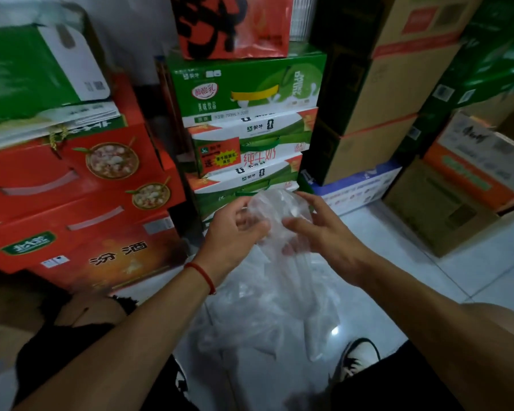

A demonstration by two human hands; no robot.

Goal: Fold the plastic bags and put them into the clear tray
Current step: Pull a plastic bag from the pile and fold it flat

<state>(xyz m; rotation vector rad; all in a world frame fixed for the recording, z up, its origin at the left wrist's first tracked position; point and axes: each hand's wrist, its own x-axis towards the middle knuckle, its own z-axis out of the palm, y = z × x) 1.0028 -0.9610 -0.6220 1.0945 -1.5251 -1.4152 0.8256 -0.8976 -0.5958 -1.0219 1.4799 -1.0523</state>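
A clear, crumpled plastic bag [279,280] hangs in front of me, its top held up at chest height and its lower part drooping toward the white floor. My left hand [235,229] grips the bag's upper edge with curled fingers; a red cord sits on that wrist. My right hand [318,229] holds the other side of the top, thumb and fingers pinching the film. The two hands are close together, the bag bunched between them. No clear tray is in view.
Stacked cartons wall in the space: red boxes [72,203] at left, green and white milk cartons [250,129] straight ahead, brown cardboard boxes [383,99] at right. White tiled floor [413,262] lies below. My shoe [356,360] shows at the bottom.
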